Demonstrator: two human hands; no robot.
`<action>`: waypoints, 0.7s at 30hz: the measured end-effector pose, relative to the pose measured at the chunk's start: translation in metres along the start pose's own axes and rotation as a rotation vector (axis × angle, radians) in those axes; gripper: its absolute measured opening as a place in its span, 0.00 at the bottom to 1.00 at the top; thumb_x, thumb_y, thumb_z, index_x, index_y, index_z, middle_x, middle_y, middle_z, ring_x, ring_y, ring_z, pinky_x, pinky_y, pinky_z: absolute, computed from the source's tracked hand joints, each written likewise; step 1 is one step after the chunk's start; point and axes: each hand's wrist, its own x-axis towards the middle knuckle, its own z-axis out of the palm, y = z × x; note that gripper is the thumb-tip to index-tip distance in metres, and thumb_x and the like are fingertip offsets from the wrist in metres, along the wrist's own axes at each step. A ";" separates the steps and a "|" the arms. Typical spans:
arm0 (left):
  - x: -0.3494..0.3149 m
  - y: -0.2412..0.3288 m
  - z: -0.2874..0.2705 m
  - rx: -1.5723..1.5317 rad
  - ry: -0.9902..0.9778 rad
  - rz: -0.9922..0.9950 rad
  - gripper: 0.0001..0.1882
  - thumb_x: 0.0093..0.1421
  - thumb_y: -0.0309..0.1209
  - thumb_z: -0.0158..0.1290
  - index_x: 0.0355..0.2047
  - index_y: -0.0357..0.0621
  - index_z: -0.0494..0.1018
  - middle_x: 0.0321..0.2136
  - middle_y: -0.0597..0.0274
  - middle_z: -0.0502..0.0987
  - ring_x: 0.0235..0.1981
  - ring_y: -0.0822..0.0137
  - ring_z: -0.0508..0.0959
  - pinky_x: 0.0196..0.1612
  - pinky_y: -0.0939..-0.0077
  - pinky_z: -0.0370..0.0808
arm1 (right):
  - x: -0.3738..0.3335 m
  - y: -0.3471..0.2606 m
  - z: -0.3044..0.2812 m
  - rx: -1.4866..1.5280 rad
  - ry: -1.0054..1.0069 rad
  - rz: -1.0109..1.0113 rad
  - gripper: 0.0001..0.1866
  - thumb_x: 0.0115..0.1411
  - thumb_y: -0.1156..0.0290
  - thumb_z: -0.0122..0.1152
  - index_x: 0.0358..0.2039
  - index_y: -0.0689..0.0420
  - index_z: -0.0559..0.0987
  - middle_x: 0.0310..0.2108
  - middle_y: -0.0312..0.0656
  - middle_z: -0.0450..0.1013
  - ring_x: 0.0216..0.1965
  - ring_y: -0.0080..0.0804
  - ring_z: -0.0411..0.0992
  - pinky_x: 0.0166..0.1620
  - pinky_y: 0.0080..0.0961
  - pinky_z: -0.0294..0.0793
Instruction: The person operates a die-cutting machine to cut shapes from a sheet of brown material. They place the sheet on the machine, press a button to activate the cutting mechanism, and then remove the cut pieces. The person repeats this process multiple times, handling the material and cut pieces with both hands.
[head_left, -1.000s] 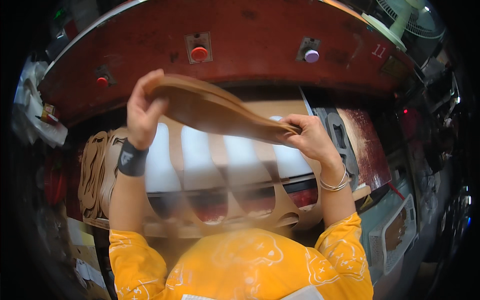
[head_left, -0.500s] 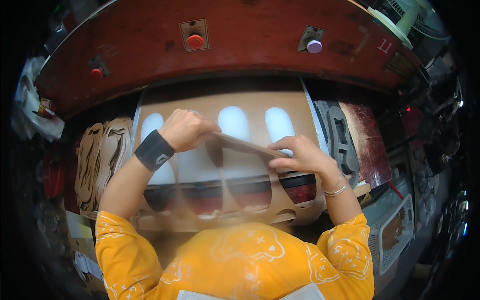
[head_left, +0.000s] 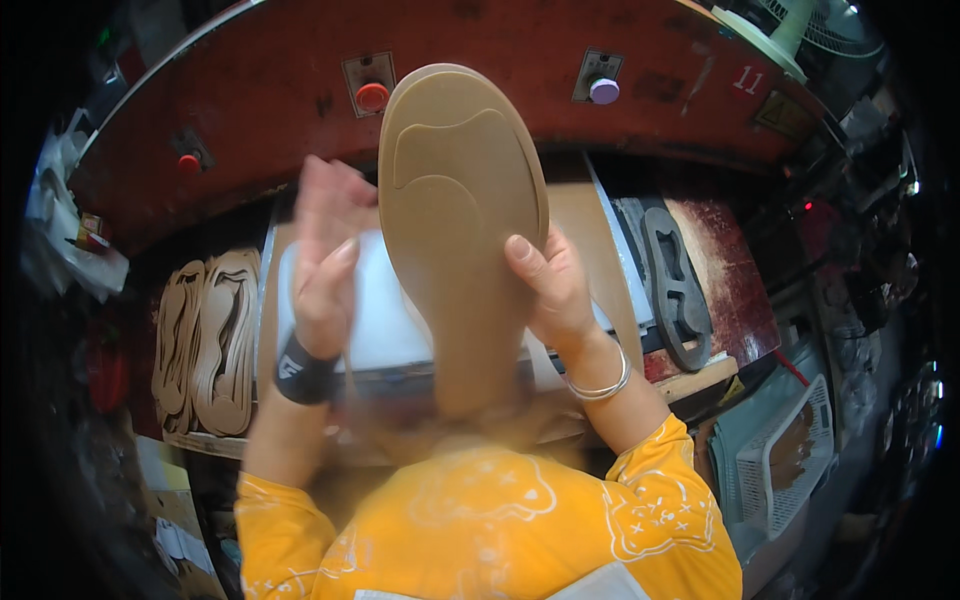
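Note:
My right hand (head_left: 563, 295) grips tan shoe soles (head_left: 455, 220), held upright as what seems a thin stack, thumb on the near face and fingers behind. The front sole shows curved lines moulded into its wide upper part; its narrow lower end blurs near my shirt. My left hand (head_left: 325, 260), smeared by motion, is raised left of the soles with fingers apart and nothing in it. Behind the soles lie a white board (head_left: 380, 300) and a tan sheet (head_left: 600, 260), both partly hidden.
Stacks of tan soles (head_left: 222, 340) stand at the left. A grey sole-shaped cutting die (head_left: 682, 290) lies at the right. Across the far side runs a red machine beam (head_left: 680, 110) with a red button (head_left: 371, 97) and a purple button (head_left: 603, 91). A white basket (head_left: 785, 460) sits lower right.
Both hands held the edge of the tan sheet, bent up off the board. Now my right hand holds soles raised in front of me, and my left hand has let go, apart and open.

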 end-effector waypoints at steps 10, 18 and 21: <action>-0.041 -0.055 0.022 0.256 0.015 0.044 0.18 0.65 0.38 0.50 0.46 0.36 0.71 0.39 0.62 0.77 0.39 0.72 0.75 0.43 0.80 0.71 | 0.011 0.019 0.005 -0.750 0.314 -0.485 0.20 0.66 0.55 0.47 0.34 0.62 0.71 0.21 0.38 0.71 0.23 0.20 0.68 0.26 0.19 0.68; -0.042 -0.025 0.016 -0.009 -0.060 -0.213 0.21 0.63 0.39 0.52 0.47 0.33 0.70 0.39 0.62 0.77 0.39 0.72 0.74 0.44 0.77 0.70 | 0.001 -0.003 -0.010 -1.242 0.188 -0.733 0.15 0.66 0.62 0.50 0.28 0.59 0.73 0.15 0.38 0.67 0.14 0.23 0.66 0.18 0.22 0.64; -0.054 -0.003 0.007 -0.161 -0.178 -0.422 0.27 0.58 0.42 0.57 0.49 0.32 0.69 0.40 0.61 0.76 0.41 0.72 0.74 0.46 0.78 0.70 | 0.013 -0.013 -0.046 -1.165 0.575 -0.574 0.19 0.67 0.59 0.47 0.23 0.59 0.71 0.13 0.38 0.65 0.13 0.23 0.65 0.17 0.23 0.62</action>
